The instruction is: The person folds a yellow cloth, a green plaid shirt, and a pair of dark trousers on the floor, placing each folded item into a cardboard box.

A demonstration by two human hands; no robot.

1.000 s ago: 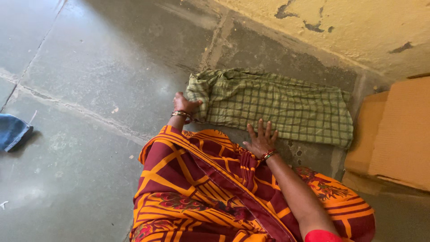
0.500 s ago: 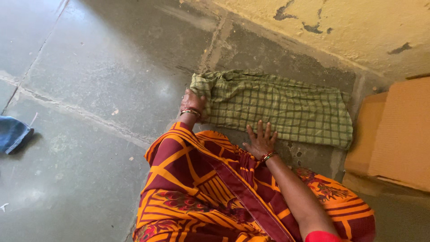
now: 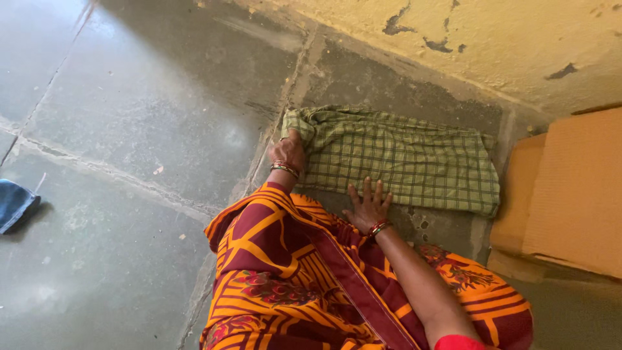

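- While the green checked cloth (image 3: pixel 402 162) lies flat on the stone floor (image 3: pixel 149 116) by the wall, left hand (image 3: pixel 289 153) pinches its bunched corner.
- Right hand (image 3: pixel 368 206) is spread, pressing the near edge.
- Cardboard box (image 3: pixel 570 194) sits right beside; can't tell what's inside.

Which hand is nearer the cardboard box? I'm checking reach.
Right. The right hand presses the green checked cloth's near edge; the left hand grips its far-left end, farther from the cardboard box.
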